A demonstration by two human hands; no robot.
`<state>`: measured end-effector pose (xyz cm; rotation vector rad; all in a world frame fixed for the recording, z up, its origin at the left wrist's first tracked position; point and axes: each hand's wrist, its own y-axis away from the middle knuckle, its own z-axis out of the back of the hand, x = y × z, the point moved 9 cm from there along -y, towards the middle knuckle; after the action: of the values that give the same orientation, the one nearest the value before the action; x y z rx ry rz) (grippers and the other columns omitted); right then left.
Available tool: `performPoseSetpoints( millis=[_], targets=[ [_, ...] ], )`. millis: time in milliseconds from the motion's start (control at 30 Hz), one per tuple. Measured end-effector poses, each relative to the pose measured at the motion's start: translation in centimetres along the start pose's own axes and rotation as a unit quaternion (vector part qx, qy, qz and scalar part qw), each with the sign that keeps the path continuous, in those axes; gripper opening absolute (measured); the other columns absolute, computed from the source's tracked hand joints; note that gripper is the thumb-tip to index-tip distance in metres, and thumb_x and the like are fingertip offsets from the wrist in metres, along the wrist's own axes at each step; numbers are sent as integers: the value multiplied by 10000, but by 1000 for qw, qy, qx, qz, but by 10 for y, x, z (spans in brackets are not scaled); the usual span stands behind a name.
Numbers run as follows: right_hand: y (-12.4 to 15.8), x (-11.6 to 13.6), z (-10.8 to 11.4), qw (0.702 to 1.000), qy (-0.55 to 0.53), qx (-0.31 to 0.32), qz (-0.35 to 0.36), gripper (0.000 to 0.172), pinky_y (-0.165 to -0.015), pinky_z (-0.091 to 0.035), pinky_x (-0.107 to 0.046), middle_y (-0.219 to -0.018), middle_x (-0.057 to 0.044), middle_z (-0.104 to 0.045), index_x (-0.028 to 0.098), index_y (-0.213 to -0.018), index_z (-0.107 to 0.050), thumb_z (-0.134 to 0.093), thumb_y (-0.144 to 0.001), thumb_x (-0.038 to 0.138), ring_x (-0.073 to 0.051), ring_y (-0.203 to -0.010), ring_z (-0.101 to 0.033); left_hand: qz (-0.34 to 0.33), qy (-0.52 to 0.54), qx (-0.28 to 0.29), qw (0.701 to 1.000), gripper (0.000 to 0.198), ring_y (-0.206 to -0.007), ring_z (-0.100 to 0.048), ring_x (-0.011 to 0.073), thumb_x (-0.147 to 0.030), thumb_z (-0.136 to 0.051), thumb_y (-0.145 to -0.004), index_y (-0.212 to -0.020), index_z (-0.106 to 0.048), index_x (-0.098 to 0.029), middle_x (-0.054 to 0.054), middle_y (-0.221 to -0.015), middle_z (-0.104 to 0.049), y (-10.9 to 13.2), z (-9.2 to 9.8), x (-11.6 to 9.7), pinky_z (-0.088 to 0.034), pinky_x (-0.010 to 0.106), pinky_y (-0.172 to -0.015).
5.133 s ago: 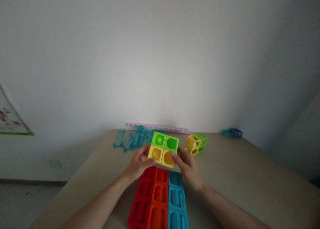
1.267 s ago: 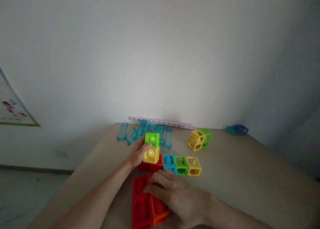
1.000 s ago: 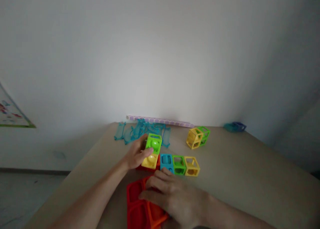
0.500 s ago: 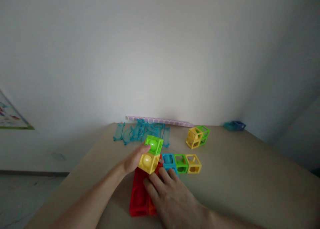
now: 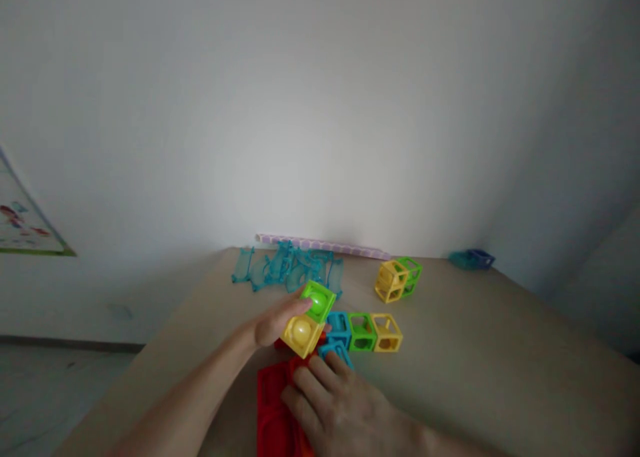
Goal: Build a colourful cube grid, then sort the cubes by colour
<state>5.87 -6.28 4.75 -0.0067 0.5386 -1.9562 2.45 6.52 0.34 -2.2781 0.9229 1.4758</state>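
My left hand [image 5: 277,322] is closed around a joined pair of toy cube blocks, a green block [image 5: 319,302] and a yellow block [image 5: 303,334], tilted above the table. My right hand [image 5: 345,404] grips a group of red blocks [image 5: 274,410] from above, its fingers bent over their right side. By its fingertips sits a blue block [image 5: 336,354]. Just beyond, a row holds another blue block [image 5: 339,329], a green open-frame block [image 5: 362,331] and a yellow open-frame block [image 5: 386,332]. More red shows under the left hand, partly hidden.
Clear blue plastic pieces [image 5: 290,267] lie heaped at the back left, before a purple patterned strip [image 5: 325,245] along the wall. A yellow cube [image 5: 391,282] and green cube [image 5: 411,275] stand behind the row. A dark blue piece [image 5: 480,258] lies far right.
My right hand has drawn the red blocks and one blue block towards me, opening a gap from the row. The green and yellow pair in my left hand has tilted and shifted slightly right.
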Motion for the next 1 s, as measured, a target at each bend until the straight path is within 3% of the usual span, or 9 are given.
performPoseSetpoints(
  millis=[133, 233, 400, 533, 667, 767, 867, 933, 1000],
  targets=[
    [8, 7, -1, 998, 39, -54, -10, 195, -678, -384, -354, -878, -43, -597, 149, -1051, -561, -474, -960, 298, -210, -761, -518, -40, -50, -16, 998, 533, -830, -694, 248, -514, -687, -743, -1133, -579, -167, 101, -974, -702, 0, 3, -7, -493, 274, -657],
    [29, 2, 5, 996, 62, -54, -38, 236, -716, -401, -358, -921, -58, -630, 157, -1077, -563, -471, -959, 340, -218, -803, -540, -61, -69, -8, 996, 527, -813, -704, 252, -516, -677, -749, -1127, -568, -165, 97, -975, -701, 0, 1, -12, -496, 286, -665],
    [72, -32, 16, 992, 12, 57, -114, 430, -869, -430, -403, -1144, -93, -632, 187, -1264, -519, -548, -886, 389, -270, -989, -558, -65, -72, 14, 995, 479, -794, -713, 250, -507, -673, -756, -1095, -573, -185, 73, -936, -705, -2, 0, -13, -504, 310, -696],
    [86, -65, 25, 967, -58, 120, -215, 551, -973, -404, -448, -1207, -120, -585, 182, -1294, -519, -618, -753, 214, -288, -1087, -523, -69, -76, 28, 994, 494, -818, -710, 251, -495, -682, -757, -1132, -575, -192, 68, -933, -704, -3, 1, -12, -502, 312, -710],
    [71, -76, 41, 953, -142, 113, -244, 651, -1042, -364, -456, -1237, -100, -560, 219, -1333, -480, -662, -708, 201, -275, -1152, -504, -79, -83, 26, 993, 531, -841, -702, 252, -527, -689, -754, -1148, -580, -189, 74, -943, -700, -3, 3, -14, -496, 331, -753],
    [51, -92, 48, 927, -214, 17, -307, 571, -980, -426, -408, -1194, -107, -589, 202, -1370, -414, -608, -843, 311, -239, -1103, -553, -101, -93, 26, 990, 524, -861, -688, 240, -553, -669, -772, -1152, -581, -203, 66, -954, -699, 0, 2, -20, -484, 343, -791],
    [27, -104, 35, 893, -269, -50, -356, 641, -875, -486, -371, -1088, -99, -636, 167, -1433, -286, -578, -890, 340, -215, -979, -615, -128, -129, 34, 983, 460, -941, -656, 227, -490, -670, -805, -1172, -576, -230, 54, -1014, -689, 4, -2, -27, -469, 315, -793],
    [9, -105, 28, 890, -278, -65, -357, 622, -855, -493, -355, -1114, -107, -627, 168, -1441, -268, -558, -900, 269, -209, -971, -621, -151, -132, 36, 979, 451, -999, -628, 220, -456, -698, -792, -1169, -580, -238, 45, -1032, -680, 6, -3, -33, -460, 294, -804],
    [-4, -102, 29, 896, -270, -67, -347, 621, -874, -485, -349, -1199, -119, -581, 197, -1451, -261, -539, -896, 193, -207, -1013, -609, -177, -91, 28, 980, 454, -976, -627, 223, -544, -661, -787, -1098, -603, -217, 47, -970, -677, 7, -1, -42, -465, 294, -798]
  ],
)
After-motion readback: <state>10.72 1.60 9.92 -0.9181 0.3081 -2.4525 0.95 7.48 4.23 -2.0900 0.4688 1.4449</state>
